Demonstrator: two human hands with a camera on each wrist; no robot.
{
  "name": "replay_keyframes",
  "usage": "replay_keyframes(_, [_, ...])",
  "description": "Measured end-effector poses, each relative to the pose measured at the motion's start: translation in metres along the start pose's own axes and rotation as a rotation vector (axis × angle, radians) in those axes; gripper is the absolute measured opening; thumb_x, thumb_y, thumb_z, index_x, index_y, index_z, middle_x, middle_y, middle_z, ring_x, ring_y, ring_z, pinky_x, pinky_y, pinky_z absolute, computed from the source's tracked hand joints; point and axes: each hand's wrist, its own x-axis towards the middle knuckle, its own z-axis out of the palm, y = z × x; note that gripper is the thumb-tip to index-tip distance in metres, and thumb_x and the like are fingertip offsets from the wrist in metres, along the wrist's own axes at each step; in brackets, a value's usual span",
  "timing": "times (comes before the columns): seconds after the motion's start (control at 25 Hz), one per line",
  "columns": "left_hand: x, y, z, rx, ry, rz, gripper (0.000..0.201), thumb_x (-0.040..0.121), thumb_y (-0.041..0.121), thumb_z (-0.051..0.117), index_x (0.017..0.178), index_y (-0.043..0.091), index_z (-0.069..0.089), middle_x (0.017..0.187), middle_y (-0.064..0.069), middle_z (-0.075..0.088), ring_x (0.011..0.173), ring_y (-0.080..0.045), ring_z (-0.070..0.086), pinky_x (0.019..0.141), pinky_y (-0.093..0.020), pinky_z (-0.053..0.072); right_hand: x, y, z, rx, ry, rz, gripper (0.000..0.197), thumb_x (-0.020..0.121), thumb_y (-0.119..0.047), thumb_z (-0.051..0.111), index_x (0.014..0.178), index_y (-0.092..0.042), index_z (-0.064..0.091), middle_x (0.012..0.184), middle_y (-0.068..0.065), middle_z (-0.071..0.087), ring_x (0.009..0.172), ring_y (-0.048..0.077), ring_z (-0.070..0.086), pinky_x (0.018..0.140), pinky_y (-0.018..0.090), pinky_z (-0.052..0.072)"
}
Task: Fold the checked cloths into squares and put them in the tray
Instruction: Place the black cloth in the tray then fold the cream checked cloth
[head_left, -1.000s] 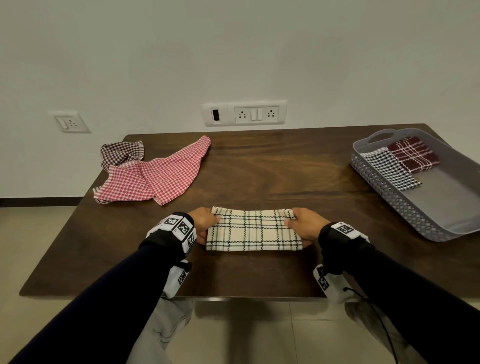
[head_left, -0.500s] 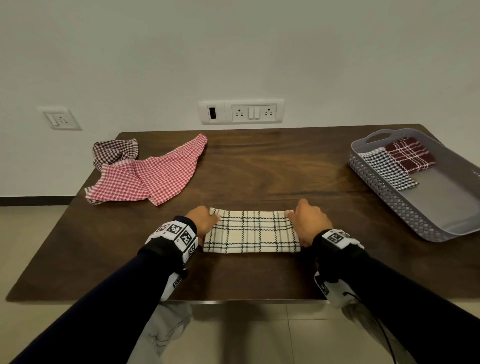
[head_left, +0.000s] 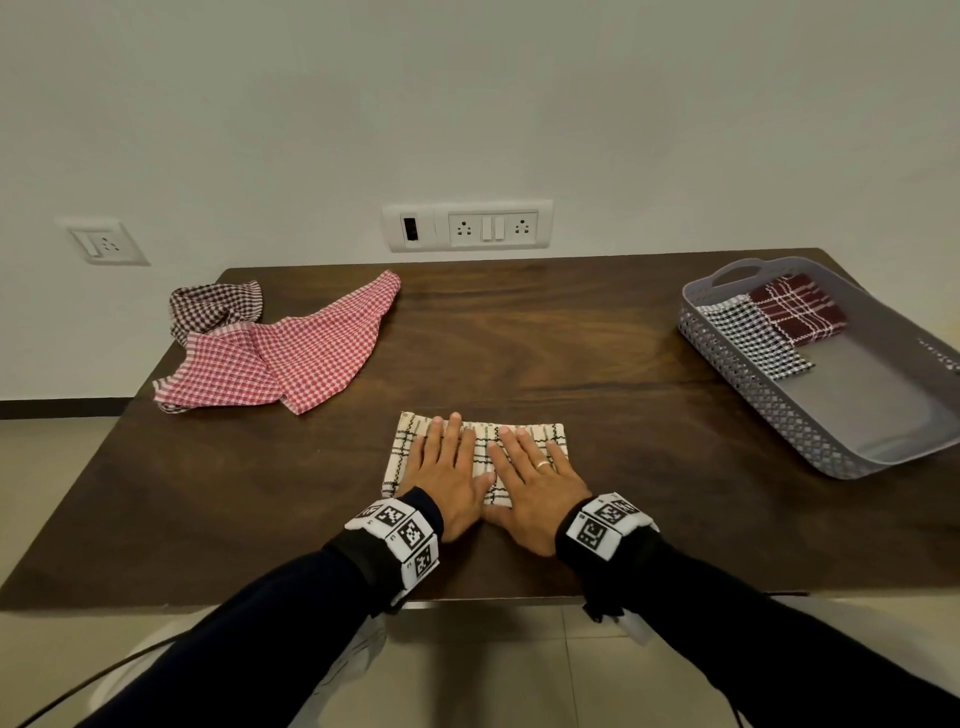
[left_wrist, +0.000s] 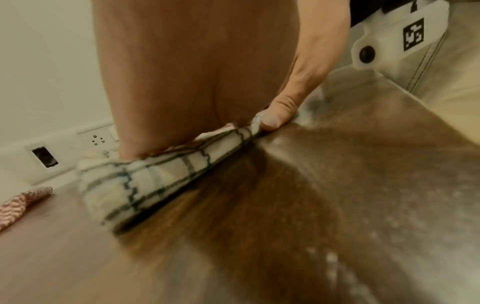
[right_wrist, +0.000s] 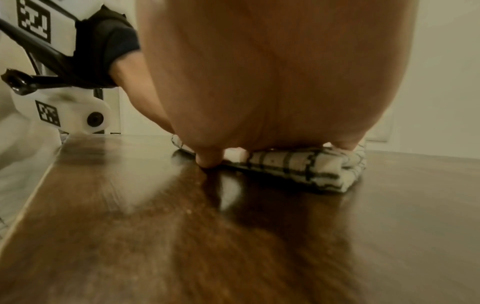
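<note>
Both hands lie flat, fingers straight and spread, side by side on the cream checked cloth (head_left: 480, 457) at the near middle of the table (head_left: 545, 338). The left hand (head_left: 447, 470) covers the cloth's left half and the right hand (head_left: 535, 478) its right half, thumbs almost touching between them. Neither hand grips anything; they press the folded layers down. In the left wrist view the left thumb sits at the cloth's near edge, and in the right wrist view the stacked layers show under the palm, thick and rounded at the fold.

The cloth looks like a wide rectangle, not yet a square, so I judge that one more fold across is due before it goes to the grey tray (head_left: 769, 410), which stands well off to the right of the right hand and already holds a black-and-white cloth (head_left: 753, 338) and a dark red cloth (head_left: 800, 309), both folded.

The risks come from the bulk of the layers. Once the palms lift, the plump folds may spring open and the edges creep out of line. Sliding the hands outward could drag the top layer askew. A one-handed lift toward the tray could let the bundle sag open.

Beyond the left hand, at the far left, a red checked cloth (head_left: 280, 358) and a brown checked cloth (head_left: 213, 309) lie unfolded in a heap.
</note>
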Motion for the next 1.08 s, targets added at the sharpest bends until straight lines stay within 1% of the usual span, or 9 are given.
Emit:
replay_keyframes(0.08, [0.006,-0.006,0.004,-0.023,-0.030,-0.021,0.077,0.098,0.064,0.012,0.156,0.020,-0.015,0.162,-0.005,-0.027,0.149,-0.027,-0.025,0.122,-0.044,-0.012,0.005,0.005,0.003,0.017,-0.014,0.032,0.090,0.093,-0.072,0.021,0.155,-0.021,-0.018,0.160,0.000,-0.030,0.148,0.018,-0.025,0.121,0.044,-0.012])
replay_keyframes(0.2, [0.011,-0.014,0.003,-0.051,-0.048,-0.035,0.085,0.093,0.073,0.014,0.155,0.025,-0.018,0.161,-0.004,-0.030,0.148,-0.025,-0.027,0.119,-0.042,-0.016,0.009,0.006,-0.002,0.044,-0.025,0.070,0.098,0.089,-0.077,0.024,0.155,-0.019,-0.020,0.159,0.002,-0.031,0.149,0.019,-0.024,0.122,0.041,-0.009])
replay_keyframes(0.4, [0.013,-0.018,0.004,-0.069,-0.038,-0.048,0.099,0.086,0.079,0.010,0.155,0.013,-0.018,0.162,-0.006,-0.027,0.149,-0.021,-0.025,0.119,-0.040,-0.015,0.010,0.017,-0.010,0.116,-0.063,0.103,0.087,0.094,-0.072,0.012,0.155,-0.018,-0.017,0.161,-0.001,-0.027,0.149,0.015,-0.022,0.122,0.041,-0.008])
replay_keyframes(0.52, [0.011,-0.023,0.003,-0.050,-0.005,-0.099,0.112,0.073,0.086,-0.004,0.154,0.011,-0.017,0.161,-0.004,-0.028,0.149,-0.018,-0.025,0.118,-0.046,-0.021,0.008,0.016,0.000,0.072,-0.014,0.149,0.085,0.095,-0.070,0.010,0.154,-0.017,-0.019,0.161,-0.001,-0.029,0.148,0.015,-0.024,0.121,0.045,-0.013])
replay_keyframes(0.68, [0.013,-0.024,0.002,-0.071,-0.001,-0.100,0.099,0.081,0.079,-0.006,0.154,0.013,-0.018,0.161,-0.001,-0.029,0.148,-0.015,-0.027,0.118,-0.050,-0.020,0.007,0.013,0.002,0.056,-0.007,0.190,0.088,0.093,-0.072,0.010,0.154,-0.016,-0.020,0.160,0.000,-0.030,0.148,0.016,-0.026,0.118,0.052,-0.017])
replay_keyframes(0.84, [0.017,-0.027,0.000,-0.033,-0.001,-0.072,0.104,0.075,0.080,-0.013,0.154,0.013,-0.019,0.161,-0.002,-0.030,0.147,-0.016,-0.028,0.119,-0.050,-0.018,-0.009,0.010,-0.006,-0.008,-0.066,0.204,0.098,0.092,-0.074,0.020,0.154,-0.009,-0.017,0.161,0.009,-0.026,0.150,0.024,-0.020,0.118,0.057,-0.009])
replay_keyframes(0.96, [0.015,-0.027,0.002,-0.011,0.057,-0.081,0.105,0.077,0.082,-0.008,0.153,0.010,-0.019,0.160,-0.006,-0.030,0.147,-0.019,-0.030,0.119,-0.049,-0.018,-0.028,0.008,-0.012,-0.070,-0.102,0.184,0.101,0.090,-0.076,0.024,0.156,-0.005,-0.004,0.164,0.015,-0.013,0.152,0.031,-0.004,0.118,0.056,0.001])
replay_keyframes(1.04, [0.015,-0.027,0.003,-0.040,0.075,-0.104,0.108,0.076,0.084,-0.005,0.153,0.009,-0.019,0.159,-0.007,-0.031,0.146,-0.020,-0.031,0.119,-0.050,-0.017,-0.035,0.008,-0.018,-0.033,-0.019,0.180,0.092,0.092,-0.074,0.023,0.154,-0.006,0.021,0.163,0.015,0.012,0.148,0.031,0.015,0.117,0.054,0.009])
replay_keyframes(1.08, [0.017,-0.028,0.003,-0.049,0.069,-0.108,0.110,0.077,0.085,-0.002,0.153,0.008,-0.020,0.159,-0.008,-0.032,0.146,-0.021,-0.032,0.119,-0.050,-0.017,-0.034,0.008,-0.021,-0.012,0.077,0.181,0.083,0.094,-0.070,0.024,0.148,-0.008,0.035,0.157,0.014,0.027,0.144,0.031,0.024,0.116,0.053,0.013])
